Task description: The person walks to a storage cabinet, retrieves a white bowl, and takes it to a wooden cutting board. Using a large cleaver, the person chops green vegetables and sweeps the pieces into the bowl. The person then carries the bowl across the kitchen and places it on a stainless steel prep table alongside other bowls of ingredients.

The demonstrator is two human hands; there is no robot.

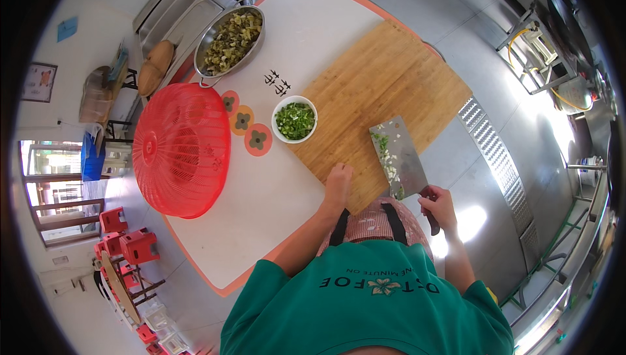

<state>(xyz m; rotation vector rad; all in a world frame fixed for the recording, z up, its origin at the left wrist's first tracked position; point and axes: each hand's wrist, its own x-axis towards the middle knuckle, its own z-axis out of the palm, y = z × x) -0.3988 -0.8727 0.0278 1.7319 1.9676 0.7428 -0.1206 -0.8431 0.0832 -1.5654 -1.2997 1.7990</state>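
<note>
My right hand (pixel 438 209) grips the dark handle of a cleaver (pixel 405 159). The broad steel blade lies tilted over the near right part of a bamboo cutting board (pixel 381 86). Bits of chopped green and white scallion (pixel 386 155) cling along the blade's left side. My left hand (pixel 339 182) rests with curled fingers at the near left edge of the board; whether it grips that edge is hidden. Beside the board's left side stands a white bowl (pixel 275 131) filled with chopped scallion greens (pixel 295 121).
A red mesh food cover (pixel 181 152) stands at the left of the white table (pixel 254 208). Behind it, a two-handled metal pan (pixel 260 37) holds chopped greenish-brown vegetables (pixel 232 42). The board overhangs the table's right side, above a floor with a drain grate (pixel 494 144). Red stools (pixel 139 246) stand farther left.
</note>
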